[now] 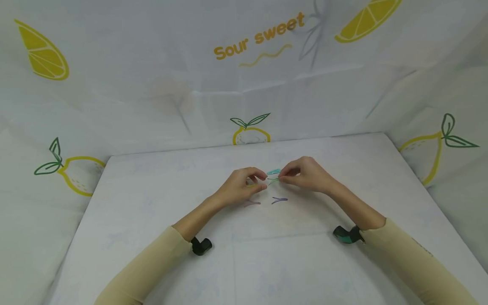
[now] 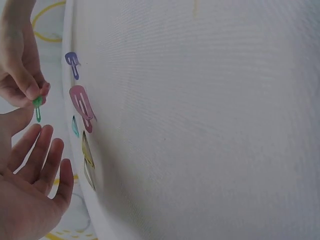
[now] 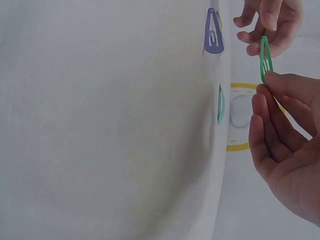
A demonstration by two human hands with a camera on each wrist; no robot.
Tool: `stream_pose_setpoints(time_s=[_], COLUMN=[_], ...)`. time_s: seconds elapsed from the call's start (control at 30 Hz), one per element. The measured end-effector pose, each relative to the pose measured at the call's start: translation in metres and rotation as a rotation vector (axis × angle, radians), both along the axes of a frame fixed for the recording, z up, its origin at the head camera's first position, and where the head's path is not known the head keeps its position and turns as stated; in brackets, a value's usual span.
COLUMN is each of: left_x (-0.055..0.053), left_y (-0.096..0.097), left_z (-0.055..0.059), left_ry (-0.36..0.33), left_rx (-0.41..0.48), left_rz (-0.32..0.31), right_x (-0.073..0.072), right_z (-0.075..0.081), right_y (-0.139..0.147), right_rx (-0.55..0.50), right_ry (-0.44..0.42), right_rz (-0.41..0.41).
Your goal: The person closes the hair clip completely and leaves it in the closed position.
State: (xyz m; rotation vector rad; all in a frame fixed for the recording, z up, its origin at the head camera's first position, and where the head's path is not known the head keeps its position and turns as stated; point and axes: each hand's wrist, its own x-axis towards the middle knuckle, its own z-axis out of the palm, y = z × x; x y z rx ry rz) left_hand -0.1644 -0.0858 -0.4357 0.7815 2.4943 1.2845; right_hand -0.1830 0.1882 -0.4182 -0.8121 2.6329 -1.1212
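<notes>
My right hand (image 1: 308,176) pinches a green snap hair clip (image 3: 266,60) by its wide end, between thumb and index finger. The clip's narrow end points at my left hand (image 1: 241,185), whose thumb and fingers are spread apart just beside it, holding nothing. On the table below lie more snap hair clips: a purple clip (image 3: 214,35) and a pink clip (image 2: 81,105) on the near side, and a teal clip (image 1: 273,171) beyond the hands. A yellow clip (image 2: 87,150) lies under my left hand, with another pale clip (image 2: 89,175) beside it.
A white cloth covers the table (image 1: 267,262). Behind it hangs a white curtain (image 1: 152,63) printed with lemons and lettering. Dark wrist devices, one (image 1: 201,246) on the left and one (image 1: 347,234) on the right, stick out inward from the sleeves.
</notes>
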Motion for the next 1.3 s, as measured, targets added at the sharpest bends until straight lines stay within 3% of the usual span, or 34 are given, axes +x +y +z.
stream_pose_setpoints(time_s=[0.5,1.3], left_x=[0.0024,0.0035], left_y=[0.0016,0.0017], left_z=[0.0031,0.0049], left_ry=[0.03,0.078], left_rx=[0.042,0.057], left_rz=[0.043,0.045], right_x=[0.0093,0.0083], right_z=[0.0062,0.0028], right_y=[-0.0091,-0.0067], right_rx=[-0.054,-0.144], right_ry=[0.017,-0.063], right_rz=[-0.065,-0.027])
